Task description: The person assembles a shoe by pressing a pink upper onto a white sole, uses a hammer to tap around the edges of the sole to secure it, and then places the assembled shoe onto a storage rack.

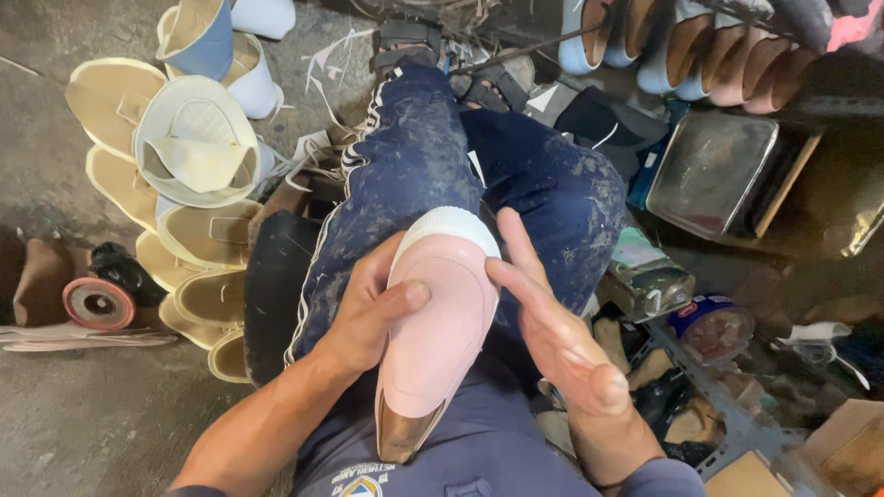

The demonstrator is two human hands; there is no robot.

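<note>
Head view of a seated person shaping a pink shoe (437,327) that rests sole-up on the lap, toe cap pointing away toward the knees, heel end nearest the body. The left hand (368,308) clasps the shoe's left edge, thumb pressed across the sole, evidently to steady it. The right hand (543,317) lies flat and spread along the right edge, fingers straight, palm pushing sideways rather than closing around it. A stack of cream shoes (189,276) sits on the floor to the left, within reach; a metal tin (645,276) and a row of finished shoes (700,55) stand to the right
</note>
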